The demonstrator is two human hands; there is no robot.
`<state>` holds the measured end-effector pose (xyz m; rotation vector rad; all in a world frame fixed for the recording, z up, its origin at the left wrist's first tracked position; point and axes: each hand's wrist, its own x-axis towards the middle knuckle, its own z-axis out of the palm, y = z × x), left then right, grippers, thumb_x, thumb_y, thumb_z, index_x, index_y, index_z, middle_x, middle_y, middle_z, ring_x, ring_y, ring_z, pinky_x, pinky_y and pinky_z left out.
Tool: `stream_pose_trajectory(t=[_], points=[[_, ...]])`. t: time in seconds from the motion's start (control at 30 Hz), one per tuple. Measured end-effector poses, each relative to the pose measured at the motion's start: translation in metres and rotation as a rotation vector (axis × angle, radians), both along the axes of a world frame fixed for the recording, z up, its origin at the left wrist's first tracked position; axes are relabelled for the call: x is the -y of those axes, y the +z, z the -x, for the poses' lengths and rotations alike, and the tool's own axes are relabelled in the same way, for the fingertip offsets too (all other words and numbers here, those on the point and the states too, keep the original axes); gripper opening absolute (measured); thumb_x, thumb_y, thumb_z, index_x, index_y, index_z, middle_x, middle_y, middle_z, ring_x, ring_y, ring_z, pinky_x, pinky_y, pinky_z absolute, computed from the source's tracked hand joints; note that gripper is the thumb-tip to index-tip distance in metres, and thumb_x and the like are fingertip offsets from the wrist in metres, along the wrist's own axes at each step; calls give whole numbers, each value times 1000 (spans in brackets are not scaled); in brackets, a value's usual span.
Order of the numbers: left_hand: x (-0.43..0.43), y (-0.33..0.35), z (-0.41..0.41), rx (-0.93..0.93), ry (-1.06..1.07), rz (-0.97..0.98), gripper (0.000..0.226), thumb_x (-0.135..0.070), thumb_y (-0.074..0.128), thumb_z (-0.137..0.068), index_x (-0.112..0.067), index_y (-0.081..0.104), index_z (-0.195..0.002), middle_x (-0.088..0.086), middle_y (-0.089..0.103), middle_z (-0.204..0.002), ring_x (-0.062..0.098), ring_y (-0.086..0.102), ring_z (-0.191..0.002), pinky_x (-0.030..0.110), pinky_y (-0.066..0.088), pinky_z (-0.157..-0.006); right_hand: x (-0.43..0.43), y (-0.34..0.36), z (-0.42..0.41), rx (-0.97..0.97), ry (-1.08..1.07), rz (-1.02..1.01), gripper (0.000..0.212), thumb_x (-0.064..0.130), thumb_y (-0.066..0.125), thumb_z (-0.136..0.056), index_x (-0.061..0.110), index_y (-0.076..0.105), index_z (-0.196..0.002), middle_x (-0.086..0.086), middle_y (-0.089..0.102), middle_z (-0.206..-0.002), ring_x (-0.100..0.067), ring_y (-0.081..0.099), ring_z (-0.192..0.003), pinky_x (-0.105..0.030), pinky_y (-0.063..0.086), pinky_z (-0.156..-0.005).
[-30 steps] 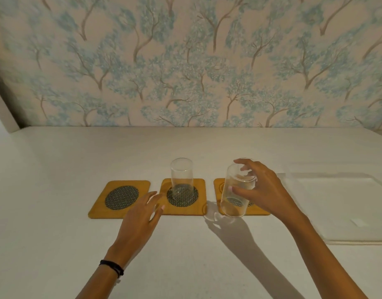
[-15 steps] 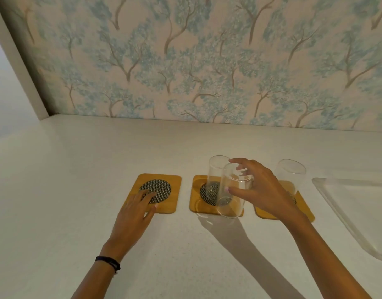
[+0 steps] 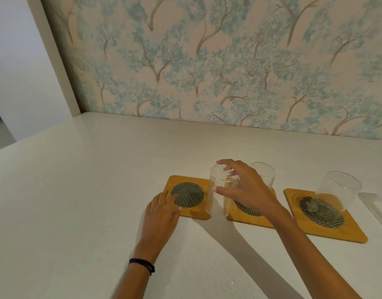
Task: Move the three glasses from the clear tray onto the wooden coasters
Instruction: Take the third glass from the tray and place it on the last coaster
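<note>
Three wooden coasters with dark mesh centres lie in a row. My right hand (image 3: 248, 188) grips a clear glass (image 3: 220, 190) by its rim, holding it above the gap between the left coaster (image 3: 185, 212) and the middle coaster (image 3: 248, 219). A second glass (image 3: 264, 175) stands on the middle coaster, partly hidden behind my right hand. A third glass (image 3: 334, 193) stands on the right coaster (image 3: 323, 227). My left hand (image 3: 162, 214) rests flat on the left coaster's near corner, fingers on the mesh.
The corner of the clear tray (image 3: 377, 208) shows at the right edge. The white counter (image 3: 78, 201) runs back to a wall with tree-patterned wallpaper and ends at an open edge on the left.
My right hand has carried the glass leftward, from in front of the right coaster to the left coaster's edge. The view has swung left, pushing the tray nearly out of frame.
</note>
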<state>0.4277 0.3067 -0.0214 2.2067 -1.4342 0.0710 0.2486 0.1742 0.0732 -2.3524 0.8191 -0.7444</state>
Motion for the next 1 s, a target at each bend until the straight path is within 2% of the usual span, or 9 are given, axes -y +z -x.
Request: stream_pose_trajectory(t=[0.07,0.17,0.27,0.67,1.0], points=[[0,-2,-1,13,9,-28,43,-32,41,-96,-18,37,-136,5,35,-148,20,31,-134,33,29,-109,-1,-1,-16,13,26,-6,60,38,75,-69,36,49,-124,4,54,-114,-10,53,-99,-18,41,-76],[-1,-4,-2,17,13,-42,44,-35,37,-97,-20,33,-138,3,32,-149,18,28,-136,31,28,-111,0,-1,-39,23,55,-36,61,37,75,-69,33,49,-124,0,53,-117,-13,53,-100,-31,49,-85],[0,-7,-4,29,16,-54,45,-35,38,-97,-20,31,-138,2,32,-149,17,29,-135,31,29,-110,4,-3,-60,18,61,-36,63,37,76,-68,31,48,-125,-3,53,-119,-14,52,-99,-37,50,-87],[3,-17,-8,3,14,-37,44,-37,40,-96,-21,35,-137,2,37,-146,17,33,-133,28,30,-107,18,-19,-97,-37,64,-44,64,39,75,-69,30,46,-126,-4,52,-121,-18,52,-103,-26,40,-80],[3,-16,-6,-16,4,34,41,-31,52,-91,-13,50,-128,10,51,-135,27,47,-124,38,41,-100,21,-17,-98,-124,160,-69,65,38,70,-75,29,40,-132,-7,45,-129,-25,49,-114,-33,40,-91]])
